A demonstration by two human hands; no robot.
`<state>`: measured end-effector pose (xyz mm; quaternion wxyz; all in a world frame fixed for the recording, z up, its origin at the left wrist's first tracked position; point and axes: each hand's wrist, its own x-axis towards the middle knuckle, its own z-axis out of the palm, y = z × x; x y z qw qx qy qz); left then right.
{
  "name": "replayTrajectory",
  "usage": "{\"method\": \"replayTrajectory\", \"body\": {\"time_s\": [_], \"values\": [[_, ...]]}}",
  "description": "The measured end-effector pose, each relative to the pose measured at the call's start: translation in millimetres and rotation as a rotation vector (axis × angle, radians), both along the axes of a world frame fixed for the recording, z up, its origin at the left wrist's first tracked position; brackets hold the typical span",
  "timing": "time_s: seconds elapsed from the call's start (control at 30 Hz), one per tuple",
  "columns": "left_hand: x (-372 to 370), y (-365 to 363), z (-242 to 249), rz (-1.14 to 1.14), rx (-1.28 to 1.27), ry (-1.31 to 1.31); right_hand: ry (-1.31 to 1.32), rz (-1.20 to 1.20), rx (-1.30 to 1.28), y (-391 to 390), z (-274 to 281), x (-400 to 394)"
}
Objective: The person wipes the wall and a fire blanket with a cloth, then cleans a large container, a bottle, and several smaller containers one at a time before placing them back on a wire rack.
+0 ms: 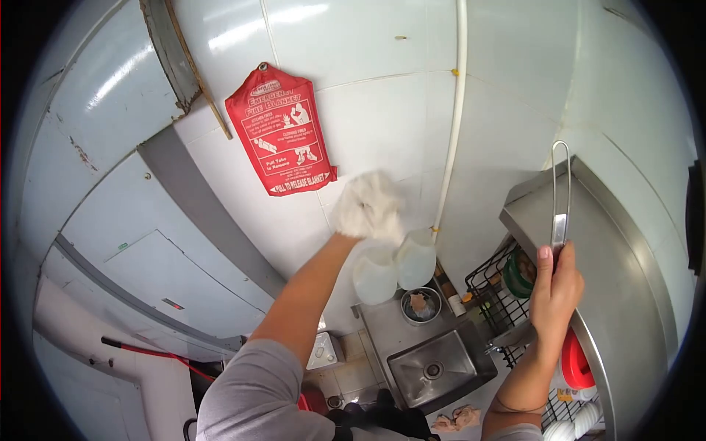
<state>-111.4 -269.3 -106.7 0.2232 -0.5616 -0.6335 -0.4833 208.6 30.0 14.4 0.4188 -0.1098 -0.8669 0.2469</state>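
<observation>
A pale cloth (370, 205), blurred by motion, is against the tiled wall at the end of my left arm. It covers my left hand, whose fingers are hidden. My right hand (557, 294) is wrapped round a long metal handle (562, 192) with a loop at its upper end, in front of a stainless steel surface (625, 250). Just up and left of the cloth hangs a red fire blanket pouch (283, 132). Two translucent plastic containers (375, 277) (417, 259) stand below the cloth.
A metal sink (432, 369) lies below, with a round metal bowl (421, 305) behind it. Black wire racks (494, 300) sit under the steel surface. A white pipe (454, 110) runs down the wall. Grey-blue cabinets (169, 250) line the left.
</observation>
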Motion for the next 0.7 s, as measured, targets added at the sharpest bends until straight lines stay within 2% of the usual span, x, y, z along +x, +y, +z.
{"method": "replayTrajectory", "body": {"time_s": [0.07,0.17,0.27,0.33,0.4,0.53,0.63,0.7], "values": [[35.1,-21.6,-57.6,0.151,0.109,-0.403,0.015,-0.006,0.008,-5.1,1.3,-3.5],[105.4,-43.1,-91.9,0.045,0.175,-0.462,0.006,0.142,-0.047,-37.4,5.0,-12.4],[207.4,-73.8,-128.4,-0.328,0.755,-1.644,-0.050,0.386,0.028,-73.4,-4.4,-49.4],[250.9,-105.6,-182.6,-0.116,0.597,-1.494,-0.201,0.415,0.021,-91.9,-8.2,-80.2],[305.8,-157.1,-245.6,0.055,0.327,-1.318,-0.191,0.568,-0.139,-100.2,-6.5,-109.1],[422.7,-209.5,-263.8,0.170,0.649,-1.730,-0.002,0.513,-0.348,-125.0,38.5,-189.9],[490.1,-238.6,-262.9,0.281,0.973,-1.858,-0.008,0.448,-0.352,-135.4,55.7,-288.9],[523.7,-251.4,-253.2,0.353,1.205,-1.895,-0.014,0.414,-0.338,-141.5,47.1,-324.4]]}}
